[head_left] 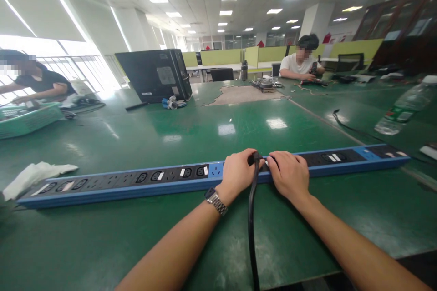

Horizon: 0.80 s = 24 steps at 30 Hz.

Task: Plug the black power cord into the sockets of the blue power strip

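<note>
A long blue and black power strip (112, 181) with many sockets lies across the green table. My left hand (237, 170), with a watch on its wrist, is closed around a black plug (256, 156) at the strip's middle. From that plug a thick black cable (251, 227) runs down toward the near table edge. Whether the plug sits in a socket is hidden by my fingers. Just to the right, my right hand (289, 173) is closed over the strip, its fingers curled on the top face and far edge.
A clear plastic bottle (404, 107) stands tilted-looking at right, near a thin black cable (355, 128). Behind are a computer tower (157, 75), gloves (173, 102) and two people seated. At left are a green basket (30, 120) and white tissue (37, 177).
</note>
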Each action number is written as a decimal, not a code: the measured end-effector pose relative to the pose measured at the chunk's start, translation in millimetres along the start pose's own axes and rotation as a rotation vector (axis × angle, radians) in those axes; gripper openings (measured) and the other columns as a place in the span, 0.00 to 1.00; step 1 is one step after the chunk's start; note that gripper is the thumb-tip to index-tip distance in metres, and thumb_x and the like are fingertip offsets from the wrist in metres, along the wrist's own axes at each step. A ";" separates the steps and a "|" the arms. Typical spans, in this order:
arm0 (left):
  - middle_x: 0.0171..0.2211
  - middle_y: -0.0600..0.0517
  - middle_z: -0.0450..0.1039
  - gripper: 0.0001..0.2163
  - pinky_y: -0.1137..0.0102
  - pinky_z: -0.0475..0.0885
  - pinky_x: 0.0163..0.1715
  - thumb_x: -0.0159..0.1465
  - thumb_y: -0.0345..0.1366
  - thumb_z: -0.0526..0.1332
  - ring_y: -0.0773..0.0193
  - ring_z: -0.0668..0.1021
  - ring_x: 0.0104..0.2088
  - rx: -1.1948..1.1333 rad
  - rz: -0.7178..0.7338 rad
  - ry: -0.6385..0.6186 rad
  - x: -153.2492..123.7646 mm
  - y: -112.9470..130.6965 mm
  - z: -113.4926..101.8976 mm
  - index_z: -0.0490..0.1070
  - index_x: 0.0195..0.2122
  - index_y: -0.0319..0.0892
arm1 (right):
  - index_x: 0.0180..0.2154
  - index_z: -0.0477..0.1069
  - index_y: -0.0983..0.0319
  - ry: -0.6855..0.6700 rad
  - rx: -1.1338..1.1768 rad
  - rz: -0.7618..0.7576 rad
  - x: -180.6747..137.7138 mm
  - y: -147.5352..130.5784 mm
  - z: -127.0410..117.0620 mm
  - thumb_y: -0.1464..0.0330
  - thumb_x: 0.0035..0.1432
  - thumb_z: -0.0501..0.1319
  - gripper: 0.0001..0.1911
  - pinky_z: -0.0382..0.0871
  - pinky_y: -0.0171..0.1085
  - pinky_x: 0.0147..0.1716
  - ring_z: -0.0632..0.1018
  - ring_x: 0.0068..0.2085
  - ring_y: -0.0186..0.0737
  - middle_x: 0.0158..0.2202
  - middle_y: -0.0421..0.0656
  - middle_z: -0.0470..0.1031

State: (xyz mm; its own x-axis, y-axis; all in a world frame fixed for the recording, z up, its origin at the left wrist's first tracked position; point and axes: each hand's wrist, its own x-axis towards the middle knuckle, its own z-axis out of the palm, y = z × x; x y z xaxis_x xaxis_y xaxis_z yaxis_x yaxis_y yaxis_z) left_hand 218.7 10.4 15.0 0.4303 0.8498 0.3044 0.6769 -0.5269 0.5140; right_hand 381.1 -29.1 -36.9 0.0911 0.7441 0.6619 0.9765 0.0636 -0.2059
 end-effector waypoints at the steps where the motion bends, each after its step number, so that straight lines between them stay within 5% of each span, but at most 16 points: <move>1: 0.36 0.51 0.82 0.11 0.68 0.71 0.35 0.64 0.44 0.61 0.57 0.81 0.36 0.058 0.003 -0.004 0.2 1.9 -0.1 0.77 0.43 0.47 | 0.42 0.75 0.61 -0.001 0.001 0.002 0.2 -0.1 -0.1 0.61 0.69 0.50 0.17 0.56 0.43 0.47 0.77 0.48 0.43 0.44 0.45 0.81; 6: 0.36 0.48 0.81 0.12 0.64 0.71 0.38 0.65 0.45 0.61 0.54 0.81 0.38 0.252 0.053 0.032 -6.6 8.0 1.4 0.76 0.45 0.46 | 0.42 0.75 0.60 -0.009 0.009 0.006 0.1 -1.5 -1.7 0.61 0.69 0.49 0.18 0.55 0.43 0.48 0.77 0.48 0.43 0.43 0.44 0.81; 13: 0.44 0.51 0.81 0.14 0.62 0.71 0.46 0.63 0.38 0.63 0.56 0.80 0.46 0.121 0.140 0.149 -16.8 0.0 15.9 0.74 0.50 0.48 | 0.42 0.75 0.60 -0.025 -0.009 0.008 0.0 -0.7 -1.3 0.61 0.69 0.49 0.18 0.55 0.43 0.48 0.76 0.49 0.43 0.45 0.44 0.81; 18: 0.42 0.49 0.82 0.13 0.59 0.71 0.47 0.61 0.37 0.65 0.54 0.80 0.43 0.074 0.122 0.140 -14.5 -2.4 20.3 0.77 0.47 0.48 | 0.43 0.75 0.60 -0.037 -0.015 0.010 0.2 -0.2 -0.7 0.61 0.69 0.49 0.18 0.55 0.44 0.48 0.76 0.49 0.43 0.45 0.43 0.80; 20: 0.39 0.49 0.82 0.12 0.62 0.73 0.45 0.61 0.37 0.64 0.56 0.81 0.41 -0.047 0.087 0.162 -10.7 0.8 18.8 0.78 0.46 0.46 | 0.42 0.75 0.60 -0.036 -0.020 0.016 0.2 0.2 -0.3 0.61 0.69 0.49 0.18 0.55 0.44 0.47 0.77 0.49 0.43 0.44 0.43 0.81; 24: 0.38 0.50 0.81 0.13 0.70 0.75 0.40 0.64 0.42 0.61 0.62 0.81 0.37 -0.449 0.021 0.411 -3.2 2.6 -3.3 0.76 0.46 0.42 | 0.43 0.76 0.59 -0.030 -0.013 0.015 -0.1 2.1 0.7 0.60 0.69 0.49 0.18 0.55 0.44 0.48 0.77 0.49 0.43 0.45 0.43 0.81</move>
State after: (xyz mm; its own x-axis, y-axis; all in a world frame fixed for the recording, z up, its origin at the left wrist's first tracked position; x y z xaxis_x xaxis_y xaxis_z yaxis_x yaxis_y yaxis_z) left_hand 217.1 6.3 18.0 0.1146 0.8223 0.5573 0.3145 -0.5622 0.7649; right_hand 383.0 -28.6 -37.9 0.0995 0.7645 0.6369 0.9775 0.0444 -0.2061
